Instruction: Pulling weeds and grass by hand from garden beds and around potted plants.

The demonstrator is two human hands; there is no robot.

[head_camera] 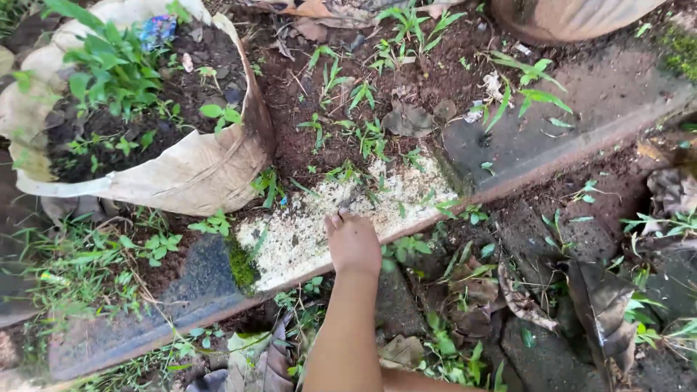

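Open lane: the pale scraped patch (305,232) on the concrete ledge (552,145) is bare ahead of the right hand (353,243), and the ledge's grey stretch up right is mostly bare too. Left side blocked by the soil-filled grow bag (196,170) bulging onto the ledge, moss clump (242,267) at the patch's near-left corner. Straight ahead, small weeds (363,134) in loose soil crowd the patch's far edge; dead leaves (602,301) clutter the lower ground at right.
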